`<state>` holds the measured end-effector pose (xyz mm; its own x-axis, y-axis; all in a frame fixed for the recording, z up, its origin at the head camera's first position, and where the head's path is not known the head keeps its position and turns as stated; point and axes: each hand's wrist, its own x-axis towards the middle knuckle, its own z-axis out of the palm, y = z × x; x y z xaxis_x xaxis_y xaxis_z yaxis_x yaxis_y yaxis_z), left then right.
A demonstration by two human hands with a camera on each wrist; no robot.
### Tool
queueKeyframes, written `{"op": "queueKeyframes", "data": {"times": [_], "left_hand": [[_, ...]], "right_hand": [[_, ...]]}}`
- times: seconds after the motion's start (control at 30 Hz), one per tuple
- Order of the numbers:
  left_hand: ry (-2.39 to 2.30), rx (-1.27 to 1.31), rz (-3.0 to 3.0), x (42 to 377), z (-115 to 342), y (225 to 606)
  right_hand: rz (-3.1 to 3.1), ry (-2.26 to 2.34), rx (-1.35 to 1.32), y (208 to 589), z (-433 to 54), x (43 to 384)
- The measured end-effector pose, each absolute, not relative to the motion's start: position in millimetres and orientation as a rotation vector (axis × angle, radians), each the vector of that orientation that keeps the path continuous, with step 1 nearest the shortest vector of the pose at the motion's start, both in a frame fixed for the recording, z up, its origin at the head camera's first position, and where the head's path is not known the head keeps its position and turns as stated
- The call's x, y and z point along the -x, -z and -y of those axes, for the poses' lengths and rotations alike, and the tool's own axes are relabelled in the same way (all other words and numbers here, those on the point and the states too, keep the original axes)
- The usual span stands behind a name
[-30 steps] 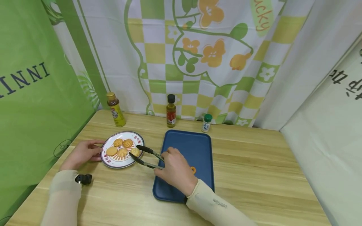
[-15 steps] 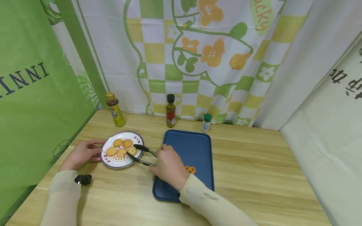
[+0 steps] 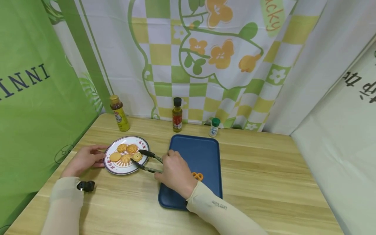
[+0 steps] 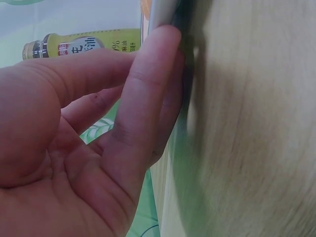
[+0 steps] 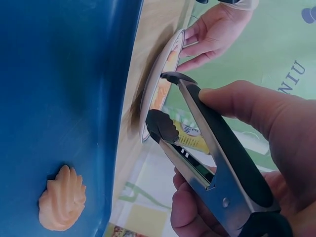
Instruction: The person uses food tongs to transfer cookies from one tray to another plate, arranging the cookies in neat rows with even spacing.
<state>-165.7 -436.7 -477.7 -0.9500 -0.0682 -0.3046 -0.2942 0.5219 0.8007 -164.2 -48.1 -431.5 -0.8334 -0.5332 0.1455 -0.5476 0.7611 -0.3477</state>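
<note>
My left hand (image 3: pixel 88 157) holds the left rim of a white oval plate (image 3: pixel 117 142). In the left wrist view, its fingertips meet the plate's edge (image 4: pixel 162 12) just over the table. Several cookies lie on the plate: swirled ones, a smooth round one (image 3: pixel 115 157) and a ring-like one (image 3: pixel 137 157) at the right. Black-tipped metal tongs (image 3: pixel 151 169) are gripped in my right hand (image 3: pixel 177 173), over the blue tray. Their parted tips reach over the plate's right side, on either side of the ring-like cookie; whether they touch it I cannot tell.
The blue tray (image 3: pixel 195 151) bears an orange pretzel (image 3: pixel 197 176) and a shell-shaped cookie (image 5: pixel 62 199), which the head view hides. Behind stand a yellow-labelled bottle (image 3: pixel 120 116), a black-capped bottle (image 3: pixel 177 117) and a green-capped shaker (image 3: pixel 214 128).
My right hand and the tongs have moved left, bringing the tips around the ring-like cookie. More of the pretzel shows on the tray. The left hand stays at the plate's rim.
</note>
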Motion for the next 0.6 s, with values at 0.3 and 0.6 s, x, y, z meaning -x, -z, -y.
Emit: {"op": "queueKeyframes", "data": {"times": [0.3, 0.6], "left_hand": [[-1.381, 0.294, -2.528, 165, 436, 477], [-1.366, 0.303, -2.533, 165, 437, 479]], "right_hand": [[2.926, -0.635, -0.901, 428, 36, 158], [2.931, -0.723, -0.890, 427, 21, 151]]}}
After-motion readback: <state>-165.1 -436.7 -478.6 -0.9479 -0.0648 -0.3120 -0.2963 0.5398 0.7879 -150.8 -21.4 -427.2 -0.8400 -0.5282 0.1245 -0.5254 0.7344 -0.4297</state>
